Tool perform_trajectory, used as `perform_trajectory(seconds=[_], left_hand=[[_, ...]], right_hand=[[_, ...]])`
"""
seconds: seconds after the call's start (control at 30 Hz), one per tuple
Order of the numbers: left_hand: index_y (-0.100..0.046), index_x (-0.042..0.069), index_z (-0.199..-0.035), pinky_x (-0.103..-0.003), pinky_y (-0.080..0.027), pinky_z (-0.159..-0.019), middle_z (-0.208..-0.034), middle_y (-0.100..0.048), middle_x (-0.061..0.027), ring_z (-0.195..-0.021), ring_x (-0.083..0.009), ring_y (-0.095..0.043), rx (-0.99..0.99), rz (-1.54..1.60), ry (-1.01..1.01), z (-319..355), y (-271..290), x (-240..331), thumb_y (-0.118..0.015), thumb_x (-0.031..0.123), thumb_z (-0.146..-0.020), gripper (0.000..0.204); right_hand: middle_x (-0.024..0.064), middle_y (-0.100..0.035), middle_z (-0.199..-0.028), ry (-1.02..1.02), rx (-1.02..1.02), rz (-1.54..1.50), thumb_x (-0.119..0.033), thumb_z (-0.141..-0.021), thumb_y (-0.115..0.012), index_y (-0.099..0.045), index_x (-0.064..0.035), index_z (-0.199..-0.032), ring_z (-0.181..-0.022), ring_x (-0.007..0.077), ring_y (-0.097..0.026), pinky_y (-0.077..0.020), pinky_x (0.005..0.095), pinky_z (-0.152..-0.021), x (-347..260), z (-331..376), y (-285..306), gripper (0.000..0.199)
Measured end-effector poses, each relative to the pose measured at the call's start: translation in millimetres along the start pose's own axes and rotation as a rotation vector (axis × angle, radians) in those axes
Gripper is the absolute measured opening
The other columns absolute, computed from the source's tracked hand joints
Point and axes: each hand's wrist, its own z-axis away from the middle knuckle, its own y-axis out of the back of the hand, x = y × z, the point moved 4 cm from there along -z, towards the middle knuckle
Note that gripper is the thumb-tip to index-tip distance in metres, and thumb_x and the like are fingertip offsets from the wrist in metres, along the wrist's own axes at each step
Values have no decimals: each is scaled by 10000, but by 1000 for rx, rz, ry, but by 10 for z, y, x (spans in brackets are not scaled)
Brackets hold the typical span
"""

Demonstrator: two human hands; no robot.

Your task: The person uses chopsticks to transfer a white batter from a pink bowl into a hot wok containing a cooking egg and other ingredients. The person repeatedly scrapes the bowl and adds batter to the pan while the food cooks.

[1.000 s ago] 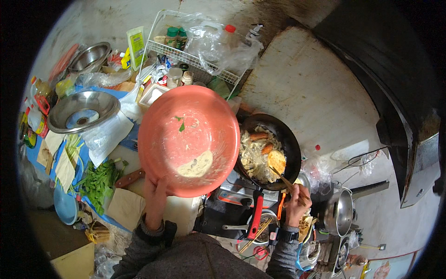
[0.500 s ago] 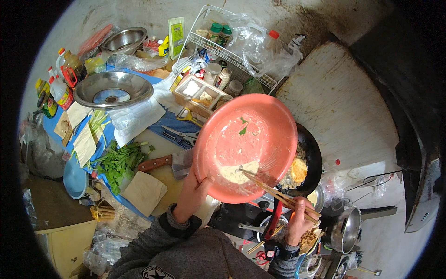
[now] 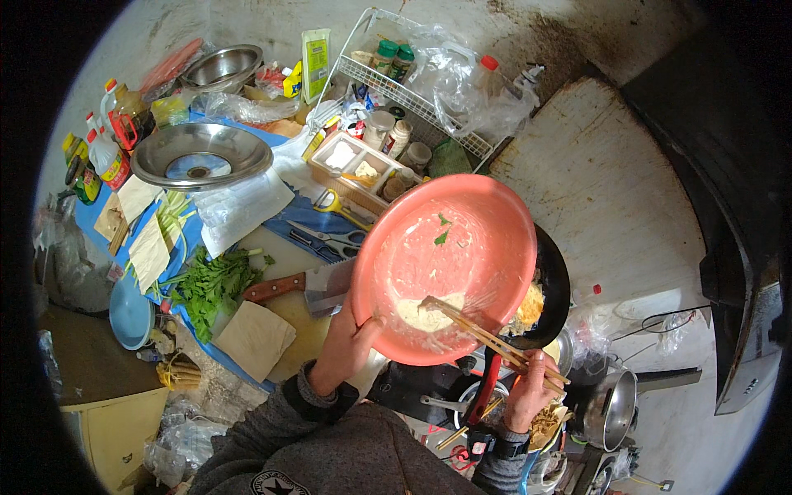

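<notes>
My left hand (image 3: 350,345) grips the near left rim of a pink basin (image 3: 404,239), thumb on the inside, and holds it tilted in the air. Pale batter (image 3: 431,312) pools at its lower side, with two green leaf bits higher up the wall. Wooden chopsticks (image 3: 487,337) are held in my right hand (image 3: 532,394), fingers closed round them, their tips in the batter. Right behind the basin, a black frying pan (image 3: 554,290) with a red handle (image 3: 487,388) holds a golden fried piece (image 3: 530,307), partly hidden by the basin.
A cleaver (image 3: 318,289) lies on the cutting board at left, beside leafy greens (image 3: 206,289) and scissors (image 3: 330,239). A metal bowl (image 3: 202,136), seasoning box (image 3: 355,165) and wire rack (image 3: 421,95) stand at the back. A steel pot (image 3: 615,410) sits at right.
The basin has shifted slightly right and down, covering more of the pan and the fried piece. The chopstick tips remain in the batter.
</notes>
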Motion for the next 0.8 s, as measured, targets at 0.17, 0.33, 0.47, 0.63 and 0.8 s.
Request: perform_trajectory(seconds=[0.17,0.33,0.47,0.63,0.8], left_hand=[[-374,-43,-1341,-303,-412,-918,-1200,-555,-147,-1083,-166,-510,20,28,-25,-4,25,-102,-513,46,-860,508],[-392,-44,-1323,-303,-415,-904,-1189,-549,-124,-1065,-161,-508,74,5,5,-10,46,-215,-510,43,-860,485],[-409,-49,-1300,-306,-418,-899,-1180,-551,-120,-1056,-162,-512,89,65,12,-19,53,-240,-509,35,-860,458],[-455,-28,-1261,-272,-451,-812,-1106,-577,-81,-951,-129,-536,138,24,8,-9,68,-252,-512,84,-894,388],[-459,-29,-1248,-287,-447,-834,-1112,-581,-98,-973,-147,-541,163,-3,-11,-22,56,-265,-518,63,-887,377]], right_hand=[[112,-605,-822,50,41,-6,-129,-926,-585,-592,52,-892,-686,176,-602,-526,299,-616,-47,-39,148,184],[116,-607,-808,62,62,62,-179,-934,-574,-587,38,-888,-610,209,-628,-546,325,-540,-115,-52,281,223],[92,-602,-798,81,94,27,-149,-921,-597,-602,59,-892,-621,170,-609,-558,324,-505,-101,-75,375,210],[86,-611,-806,82,184,83,-161,-916,-614,-613,39,-883,-636,136,-580,-526,286,-523,-95,-90,502,202],[85,-608,-797,48,180,36,-157,-917,-615,-604,39,-878,-648,130,-575,-516,275,-541,-100,-97,543,200]])
